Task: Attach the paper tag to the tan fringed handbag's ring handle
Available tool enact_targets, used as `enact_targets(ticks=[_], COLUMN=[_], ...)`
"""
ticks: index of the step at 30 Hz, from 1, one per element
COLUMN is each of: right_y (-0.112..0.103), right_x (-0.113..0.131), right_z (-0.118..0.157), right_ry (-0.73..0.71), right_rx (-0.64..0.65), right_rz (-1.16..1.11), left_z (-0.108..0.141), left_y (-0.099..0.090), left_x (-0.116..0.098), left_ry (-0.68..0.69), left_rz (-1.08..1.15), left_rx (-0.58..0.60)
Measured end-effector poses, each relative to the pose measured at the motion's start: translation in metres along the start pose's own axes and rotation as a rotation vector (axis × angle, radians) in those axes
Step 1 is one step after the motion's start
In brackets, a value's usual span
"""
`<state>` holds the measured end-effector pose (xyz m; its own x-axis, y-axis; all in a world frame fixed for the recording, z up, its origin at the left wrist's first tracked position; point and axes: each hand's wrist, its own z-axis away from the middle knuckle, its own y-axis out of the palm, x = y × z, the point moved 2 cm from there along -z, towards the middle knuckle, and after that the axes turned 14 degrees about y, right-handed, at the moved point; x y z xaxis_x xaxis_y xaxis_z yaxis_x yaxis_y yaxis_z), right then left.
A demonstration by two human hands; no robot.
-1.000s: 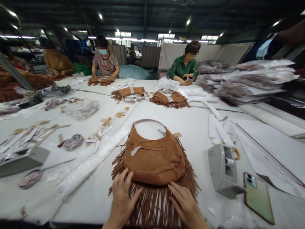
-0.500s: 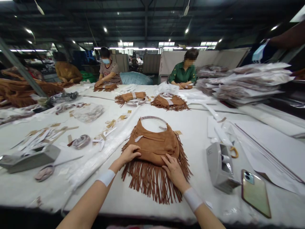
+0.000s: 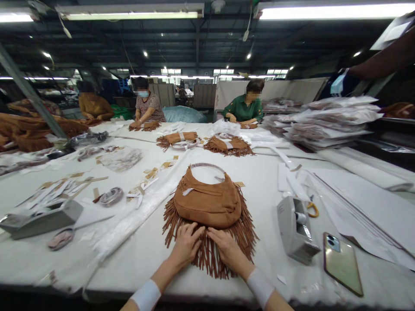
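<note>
A brown suede handbag (image 3: pixel 207 203) with long fringe lies flat in front of me, its wrapped handle (image 3: pixel 207 166) arched at the far side. My left hand (image 3: pixel 187 245) rests on the fringe just below the bag's lower edge, fingers spread. Beside it my right hand (image 3: pixel 227 249) lies over the fringe (image 3: pixel 209 263), fingers stretched out and the fingertips near those of the left. Neither hand shows anything gripped. A small white tag (image 3: pixel 187 191) sits on the bag's upper left. Both wrists wear a white band.
A grey tape dispenser (image 3: pixel 296 229) and a phone (image 3: pixel 343 263) are on the right, another dispenser (image 3: pixel 45 216) on the left. Two folded fringed bags (image 3: pixel 228 145) lie farther back. Wrapped packages (image 3: pixel 330 123) are stacked at right. Several people work across the table (image 3: pixel 259 207).
Both hands have moved from the bag's body down onto the fringe and closer together. The view has tilted up slightly. The bag stays in about the same place.
</note>
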<state>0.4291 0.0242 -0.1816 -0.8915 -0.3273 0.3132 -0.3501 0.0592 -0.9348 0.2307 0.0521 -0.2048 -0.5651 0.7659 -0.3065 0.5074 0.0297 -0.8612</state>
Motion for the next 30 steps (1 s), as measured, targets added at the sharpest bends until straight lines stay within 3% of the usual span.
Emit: enact_targets(ticks=[6,14,23,27,30], right_y=[0.007,0.006,0.006,0.003,0.000], right_x=[-0.005,-0.010,0.002,0.003,0.008], right_z=[-0.012,-0.003,-0.018,-0.018,-0.015], right_ry=[0.031,0.042,0.072,0.048,0.120], right_rx=[0.131,0.070,0.063,0.072,0.057], right_rz=[0.124,-0.012,0.259,0.237,0.186], left_z=[0.003,0.021,0.021,0.013,-0.006], left_y=[0.008,0.009,0.007,-0.001,-0.003], left_x=[-0.006,-0.006,-0.003,-0.004,-0.007], left_ry=[0.002,-0.006,-0.058,-0.128,-0.253], left_rz=[-0.057,0.063,0.140,0.103,0.014], left_rx=[0.006,-0.109,-0.104,-0.091,-0.095])
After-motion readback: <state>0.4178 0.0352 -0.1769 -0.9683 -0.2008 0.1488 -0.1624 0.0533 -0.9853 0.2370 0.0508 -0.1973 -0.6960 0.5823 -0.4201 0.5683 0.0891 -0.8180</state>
